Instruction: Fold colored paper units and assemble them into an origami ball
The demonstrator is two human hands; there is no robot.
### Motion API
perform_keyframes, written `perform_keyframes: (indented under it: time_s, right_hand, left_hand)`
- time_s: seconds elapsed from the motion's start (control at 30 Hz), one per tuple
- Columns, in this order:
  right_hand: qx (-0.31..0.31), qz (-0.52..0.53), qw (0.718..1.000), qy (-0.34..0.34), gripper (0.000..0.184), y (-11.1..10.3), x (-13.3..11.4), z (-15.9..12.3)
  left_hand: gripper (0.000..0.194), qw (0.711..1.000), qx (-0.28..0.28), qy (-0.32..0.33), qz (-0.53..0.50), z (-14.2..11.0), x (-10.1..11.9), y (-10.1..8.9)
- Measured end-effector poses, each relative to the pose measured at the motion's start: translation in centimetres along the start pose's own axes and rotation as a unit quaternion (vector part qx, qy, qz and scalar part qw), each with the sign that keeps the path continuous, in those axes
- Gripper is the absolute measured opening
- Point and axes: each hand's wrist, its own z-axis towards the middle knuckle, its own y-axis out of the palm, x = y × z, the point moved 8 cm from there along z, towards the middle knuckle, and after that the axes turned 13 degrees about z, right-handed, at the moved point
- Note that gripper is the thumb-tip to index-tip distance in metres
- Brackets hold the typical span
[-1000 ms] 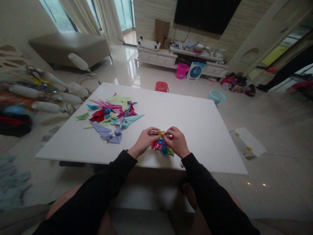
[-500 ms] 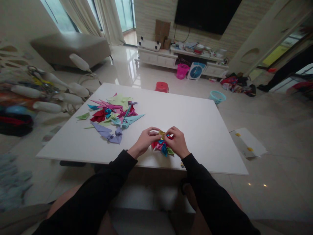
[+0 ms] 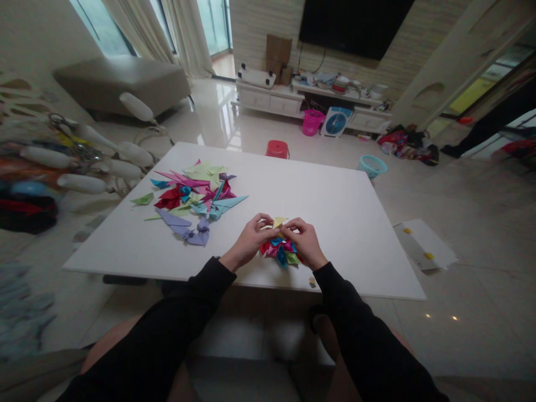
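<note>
Between the fingertips of both hands is a small piece of folded yellow paper (image 3: 280,222). My left hand (image 3: 251,239) pinches it from the left, and my right hand (image 3: 306,241) grips it from the right. Just below it, partly hidden by my fingers, lies a cluster of folded paper pieces (image 3: 281,254) in red, blue, pink and green on the white table (image 3: 330,206). Farther left is a larger spread of folded paper shapes (image 3: 196,192) in pink, red, pale green, light blue and purple.
A small cartoon sticker (image 3: 312,282) is at the table's near edge. Beyond the table stand a red stool (image 3: 277,148) and a light-blue basket (image 3: 372,166). A white board (image 3: 425,245) lies to the right, and a lamp (image 3: 121,153) with white shades is at the left.
The yellow paper has turned between my fingers and shows a flat, pointed face. My right hand has shifted slightly right, and the sticker is more exposed.
</note>
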Motion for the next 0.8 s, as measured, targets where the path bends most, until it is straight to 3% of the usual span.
perform_keyframes:
  time_s: [0.8]
  right_hand:
    - [0.007,-0.034,0.999,-0.025,0.018,-0.77,-0.93,0.26]
  left_hand:
    - [0.043,0.999,0.013,-0.026,0.017,0.0,-0.37,-0.26]
